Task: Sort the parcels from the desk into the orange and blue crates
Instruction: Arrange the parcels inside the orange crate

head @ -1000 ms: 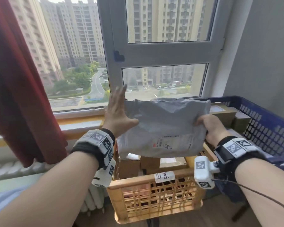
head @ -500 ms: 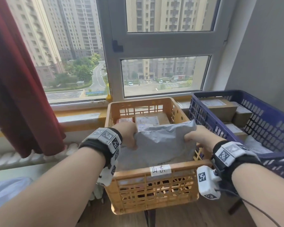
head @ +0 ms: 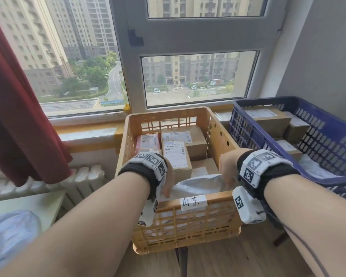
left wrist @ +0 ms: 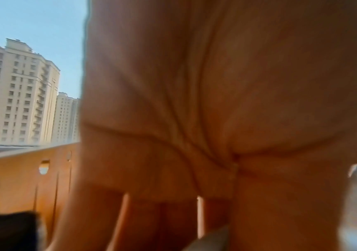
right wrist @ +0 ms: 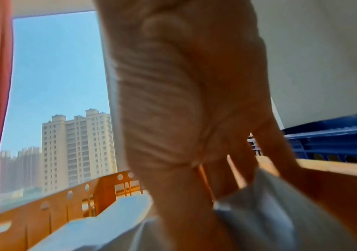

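- Both hands reached down into the orange crate [head: 216, 198]: the left hand [head: 169, 183] and right hand [head: 227, 166] each touched an end of the grey mailer bag [head: 198, 185]; whether their fingers still clamped it I cannot tell.
- Bag lay against the crate's near wall.
- Cardboard boxes [head: 177, 154] sat behind it.
- Blue crate [head: 328, 134] stood just beside, on the right.
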`<state>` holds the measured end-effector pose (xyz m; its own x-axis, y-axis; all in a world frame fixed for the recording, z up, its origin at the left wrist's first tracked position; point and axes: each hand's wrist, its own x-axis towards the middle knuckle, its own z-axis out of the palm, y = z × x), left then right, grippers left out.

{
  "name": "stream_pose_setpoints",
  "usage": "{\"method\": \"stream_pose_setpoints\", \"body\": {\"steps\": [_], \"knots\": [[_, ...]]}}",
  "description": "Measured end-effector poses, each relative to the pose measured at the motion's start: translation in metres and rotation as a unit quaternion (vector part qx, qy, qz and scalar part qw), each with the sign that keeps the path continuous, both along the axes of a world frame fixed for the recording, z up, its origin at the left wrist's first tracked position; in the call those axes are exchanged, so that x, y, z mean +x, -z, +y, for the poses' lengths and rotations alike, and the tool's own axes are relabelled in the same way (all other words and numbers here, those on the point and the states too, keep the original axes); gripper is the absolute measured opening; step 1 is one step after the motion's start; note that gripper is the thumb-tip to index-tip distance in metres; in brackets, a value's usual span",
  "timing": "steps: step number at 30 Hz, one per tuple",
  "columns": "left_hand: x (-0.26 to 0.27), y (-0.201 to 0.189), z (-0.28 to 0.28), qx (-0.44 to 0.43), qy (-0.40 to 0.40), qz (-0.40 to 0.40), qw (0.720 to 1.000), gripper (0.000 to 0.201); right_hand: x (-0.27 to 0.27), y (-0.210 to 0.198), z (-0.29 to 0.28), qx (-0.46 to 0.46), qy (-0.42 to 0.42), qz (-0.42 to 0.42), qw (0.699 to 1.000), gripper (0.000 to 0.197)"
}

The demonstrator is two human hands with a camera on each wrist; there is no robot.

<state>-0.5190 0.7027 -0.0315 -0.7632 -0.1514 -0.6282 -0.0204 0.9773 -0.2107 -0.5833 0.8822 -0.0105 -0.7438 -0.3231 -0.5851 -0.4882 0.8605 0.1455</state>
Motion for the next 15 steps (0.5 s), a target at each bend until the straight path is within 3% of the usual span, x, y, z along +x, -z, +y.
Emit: {"method": "stream_pose_setpoints", "body": {"steps": [3, 4, 8, 12, 15], "knots": [[-0.006, 0.002, 0.010, -0.019, 0.009, -0.115, 0.993, 0.042, 0.006, 0.017, -0.013, -0.002, -0.005, -0.108, 0.994, 0.042], [-0.008, 0.003, 0.013, -0.013, -0.024, -0.129, 0.991, 0.042, 0.009, 0.023, -0.018, 0.002, -0.011, -0.127, 0.992, 0.042], [-0.004, 0.000, 0.017, 0.000, -0.025, -0.133, 0.991, 0.031, 0.011, 0.044, -0.026, -0.020, -0.014, -0.115, 0.993, 0.041], [-0.007, 0.003, 0.020, 0.025, 0.007, -0.112, 0.993, 0.050, 0.006, 0.025, -0.027, -0.100, 0.007, -0.117, 0.988, 0.044], [-0.005, 0.000, 0.019, 0.052, -0.004, -0.084, 0.995, 0.051, 0.003, 0.019, -0.028, -0.167, 0.006, -0.109, 0.980, 0.038]]}}
